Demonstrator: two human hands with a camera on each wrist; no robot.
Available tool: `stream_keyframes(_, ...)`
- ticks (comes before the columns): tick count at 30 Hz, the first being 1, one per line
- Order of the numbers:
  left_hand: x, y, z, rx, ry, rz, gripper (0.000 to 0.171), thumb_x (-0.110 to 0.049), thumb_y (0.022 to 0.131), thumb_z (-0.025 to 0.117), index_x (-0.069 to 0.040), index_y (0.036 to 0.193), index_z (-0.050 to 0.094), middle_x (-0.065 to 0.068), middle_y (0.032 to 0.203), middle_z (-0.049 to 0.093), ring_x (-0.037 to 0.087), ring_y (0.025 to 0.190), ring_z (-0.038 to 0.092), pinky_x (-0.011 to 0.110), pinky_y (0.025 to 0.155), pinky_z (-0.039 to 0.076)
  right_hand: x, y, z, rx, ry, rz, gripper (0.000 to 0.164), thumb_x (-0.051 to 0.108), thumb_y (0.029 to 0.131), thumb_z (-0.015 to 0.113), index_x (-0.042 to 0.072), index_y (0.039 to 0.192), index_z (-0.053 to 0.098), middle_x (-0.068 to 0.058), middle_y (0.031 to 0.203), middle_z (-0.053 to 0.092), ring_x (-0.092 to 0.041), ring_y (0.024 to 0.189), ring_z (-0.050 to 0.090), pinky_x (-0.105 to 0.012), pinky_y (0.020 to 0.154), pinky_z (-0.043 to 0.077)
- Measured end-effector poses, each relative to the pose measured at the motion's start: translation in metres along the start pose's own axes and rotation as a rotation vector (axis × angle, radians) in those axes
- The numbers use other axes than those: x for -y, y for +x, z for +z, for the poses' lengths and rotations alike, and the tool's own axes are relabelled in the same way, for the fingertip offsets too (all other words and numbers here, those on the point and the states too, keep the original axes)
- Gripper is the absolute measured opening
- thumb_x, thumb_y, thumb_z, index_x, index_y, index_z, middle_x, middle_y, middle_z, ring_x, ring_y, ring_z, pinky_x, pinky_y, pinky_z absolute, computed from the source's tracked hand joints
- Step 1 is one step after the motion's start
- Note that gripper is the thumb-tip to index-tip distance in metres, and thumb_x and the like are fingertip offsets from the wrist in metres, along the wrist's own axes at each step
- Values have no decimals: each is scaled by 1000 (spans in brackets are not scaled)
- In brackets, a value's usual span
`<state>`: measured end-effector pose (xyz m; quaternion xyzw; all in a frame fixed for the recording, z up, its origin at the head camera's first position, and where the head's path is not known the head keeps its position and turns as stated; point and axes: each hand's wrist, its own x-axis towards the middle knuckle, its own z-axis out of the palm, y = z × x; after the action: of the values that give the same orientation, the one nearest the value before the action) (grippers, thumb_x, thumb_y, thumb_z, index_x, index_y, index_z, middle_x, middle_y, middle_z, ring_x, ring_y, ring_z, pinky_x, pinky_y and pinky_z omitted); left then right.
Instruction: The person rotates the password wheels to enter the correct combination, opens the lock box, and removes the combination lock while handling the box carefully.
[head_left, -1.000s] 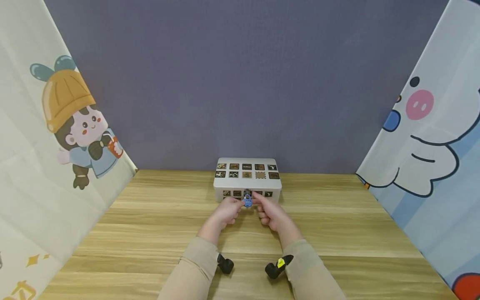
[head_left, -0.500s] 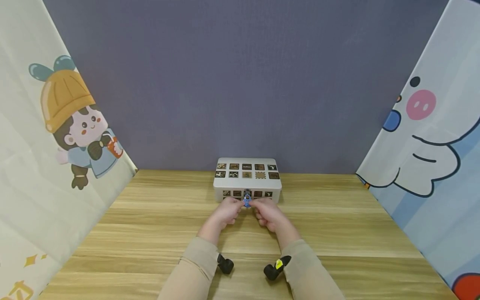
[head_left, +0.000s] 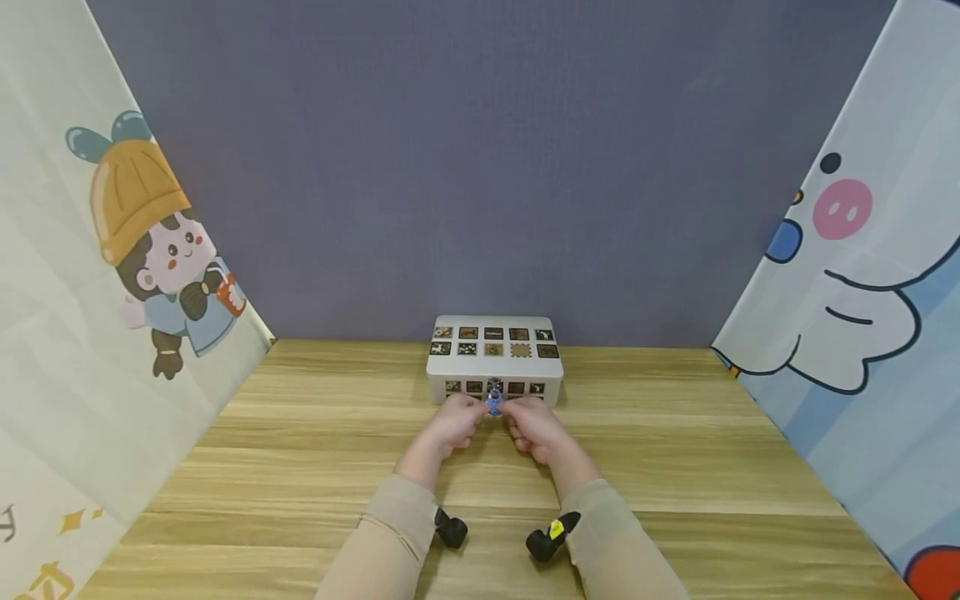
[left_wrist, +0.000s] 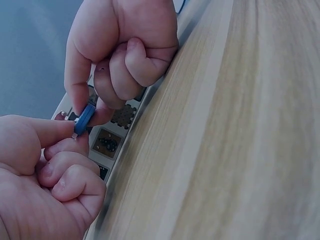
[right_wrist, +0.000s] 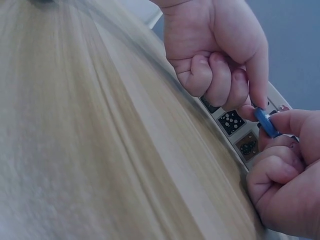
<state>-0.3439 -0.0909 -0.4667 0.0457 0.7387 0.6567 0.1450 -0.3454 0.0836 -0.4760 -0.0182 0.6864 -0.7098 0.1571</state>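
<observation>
A small blue padlock [head_left: 494, 402] hangs at the metal clasp [head_left: 494, 385] on the front of a white box [head_left: 495, 367] printed with dark picture squares. My left hand [head_left: 454, 420] pinches the padlock's left side between thumb and forefinger. From the opposite side, my right hand [head_left: 537, 428] pinches it likewise. The left wrist view shows the blue padlock body [left_wrist: 85, 118] edge-on between both hands' fingertips. The other fingers of each hand are curled in. Fingertips hide part of the padlock in the right wrist view.
The box stands at the back of the wooden table [head_left: 315, 483], close to a grey-purple panel [head_left: 480, 167]. White curtains with cartoon figures flank the table on the left [head_left: 45, 333] and right [head_left: 900, 333]. Both forearms reach in from the front edge.
My right forefinger, raised at the padlock's upper right a second ago, has come down, and the right hand now pinches its side. The left hand has stayed in place.
</observation>
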Motion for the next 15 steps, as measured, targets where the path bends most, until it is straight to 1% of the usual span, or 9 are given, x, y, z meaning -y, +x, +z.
stream_keyframes(3, 0, -1, 1, -1, 5, 2, 31, -15, 103, 55, -6, 74, 50, -8, 55, 34, 6, 45, 28, 19, 41, 24, 0, -1, 1, 6, 4, 2, 18, 17, 98, 59, 0, 94, 61, 7, 55, 34, -5, 44, 26, -19, 39, 23)
stream_keyframes(6, -1, -2, 1, -4, 9, 0, 31, -15, 103, 55, -6, 75, 51, -8, 56, 34, 6, 46, 28, 19, 41, 24, 1, -1, 2, 6, 4, 9, 19, 18, 98, 59, -1, 94, 58, 7, 55, 34, -5, 43, 27, -19, 38, 23)
stream_keyframes(15, -2, -5, 3, -7, 12, -1, 28, -16, 103, 55, 0, 81, 55, -8, 56, 34, 6, 46, 28, 19, 41, 24, 0, -2, 4, -6, 12, 12, 18, 18, 96, 57, 1, 92, 57, 7, 55, 35, -5, 42, 27, -18, 37, 23)
